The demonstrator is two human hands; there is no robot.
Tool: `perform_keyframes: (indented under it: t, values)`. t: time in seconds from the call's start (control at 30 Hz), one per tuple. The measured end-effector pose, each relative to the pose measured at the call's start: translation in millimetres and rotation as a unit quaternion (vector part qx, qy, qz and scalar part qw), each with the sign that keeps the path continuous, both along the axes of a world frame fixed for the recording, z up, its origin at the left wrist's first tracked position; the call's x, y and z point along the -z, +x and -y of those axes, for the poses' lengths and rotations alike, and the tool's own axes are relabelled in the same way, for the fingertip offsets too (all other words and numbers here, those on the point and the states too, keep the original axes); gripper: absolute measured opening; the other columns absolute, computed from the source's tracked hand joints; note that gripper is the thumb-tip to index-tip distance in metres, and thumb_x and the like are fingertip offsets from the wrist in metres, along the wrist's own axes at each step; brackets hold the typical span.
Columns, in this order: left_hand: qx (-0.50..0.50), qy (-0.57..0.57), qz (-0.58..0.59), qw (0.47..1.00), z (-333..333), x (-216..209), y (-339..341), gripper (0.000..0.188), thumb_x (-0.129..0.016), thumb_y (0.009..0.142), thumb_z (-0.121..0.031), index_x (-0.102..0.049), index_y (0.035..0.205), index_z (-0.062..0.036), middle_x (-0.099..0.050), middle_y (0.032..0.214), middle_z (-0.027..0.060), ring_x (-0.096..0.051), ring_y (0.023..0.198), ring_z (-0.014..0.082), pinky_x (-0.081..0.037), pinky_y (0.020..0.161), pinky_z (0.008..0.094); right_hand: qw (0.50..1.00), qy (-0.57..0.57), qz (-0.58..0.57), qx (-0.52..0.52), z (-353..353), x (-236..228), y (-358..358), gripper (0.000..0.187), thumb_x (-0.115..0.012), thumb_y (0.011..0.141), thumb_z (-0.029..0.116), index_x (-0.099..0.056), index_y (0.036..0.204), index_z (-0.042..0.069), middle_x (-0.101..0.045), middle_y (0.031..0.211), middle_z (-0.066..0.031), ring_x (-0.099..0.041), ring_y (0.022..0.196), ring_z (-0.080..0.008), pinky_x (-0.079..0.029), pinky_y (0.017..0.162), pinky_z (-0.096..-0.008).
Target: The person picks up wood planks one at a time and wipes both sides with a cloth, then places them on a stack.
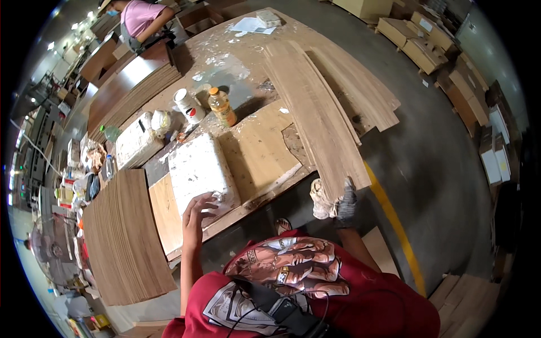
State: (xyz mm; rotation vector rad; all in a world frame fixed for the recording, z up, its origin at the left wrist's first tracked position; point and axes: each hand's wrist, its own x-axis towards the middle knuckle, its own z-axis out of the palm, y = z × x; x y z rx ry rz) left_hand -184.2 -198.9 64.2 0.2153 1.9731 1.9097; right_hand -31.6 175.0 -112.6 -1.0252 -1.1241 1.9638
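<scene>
Long wood-grain plank (315, 107) on the right part of the table (236, 141), near end jutting past the table's near edge. Long axis runs far to near, slanting rightward as it comes near; the narrow near end points toward the person's right side. Another wood-grain board (360, 93) lies along its right, roughly in line.

Handling, by judgement: stiff and flat, moderate weight, awkward more from length than mass. Face looks smooth, perhaps a little slippery; corners and edges probably chip if knocked. Best hold: both long edges near mid-length for balance; the overhanging end gives easy access from below, but gripped there alone the plank would likely feel far-heavy.

Right hand (346, 205), grey-gloved, at the near end: fingers bent round a pale, crumpled rag (320, 200), fingertips against the plank. Whether it also grips the plank firmly, cannot tell.

Left hand (198, 213), bare, fingers parted and loosely curled at the near end of a white, stained block (197, 166); not closed round it. Bottle (222, 107) with orange cap stands beyond the block, well left of the plank.
</scene>
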Motion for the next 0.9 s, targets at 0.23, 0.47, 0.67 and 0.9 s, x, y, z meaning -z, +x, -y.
perform_keyframes:
  t: [0.23,0.47,0.67,0.9]
  values:
    - [-0.090,0.008,0.027,0.996,55.5,21.4,30.7,0.042,-0.037,0.102,-0.032,-0.058,0.119,-0.0003,-0.064,0.107,0.0110,-0.063,0.091,0.0179,-0.049,0.077,0.0299,0.990,-0.044,0.064,-0.119,-18.7,-52.2,-67.7,0.060,-0.056,0.093,0.044,-0.050,0.135,0.001,-0.056,0.126,-0.0077,-0.054,0.106,-0.0156,-0.047,0.086,-0.0279]
    - [-0.128,0.007,0.029,0.991,71.2,24.0,33.7,0.042,-0.037,0.101,-0.032,-0.059,0.119,-0.0012,-0.065,0.106,0.0102,-0.063,0.090,0.0171,-0.048,0.076,0.0298,0.933,-0.168,0.163,-0.273,-89.0,-12.7,-106.0,0.079,-0.059,0.087,0.057,-0.041,0.140,0.001,-0.055,0.129,-0.0143,-0.059,0.105,-0.0227,-0.052,0.085,-0.0353]
    - [-0.146,-0.002,0.009,0.989,73.5,17.5,34.0,0.041,-0.040,0.101,-0.033,-0.061,0.116,-0.0018,-0.066,0.103,0.0099,-0.063,0.089,0.0165,-0.048,0.076,0.0291,0.846,-0.277,0.178,-0.420,-70.0,-72.8,-100.4,0.064,-0.060,0.084,0.061,-0.062,0.112,0.003,-0.069,0.099,-0.0136,-0.067,0.083,-0.0244,-0.057,0.072,-0.0376]
    - [-0.224,0.014,0.031,0.974,108.2,27.0,54.6,0.041,-0.041,0.100,-0.034,-0.062,0.115,-0.0022,-0.066,0.105,0.0094,-0.062,0.089,0.0156,-0.048,0.076,0.0281,0.906,-0.068,-0.022,-0.417,52.8,-102.1,-162.4,0.038,-0.060,0.090,0.024,-0.060,0.122,0.003,-0.065,0.115,-0.0095,-0.062,0.104,-0.0212,-0.050,0.091,-0.0368]
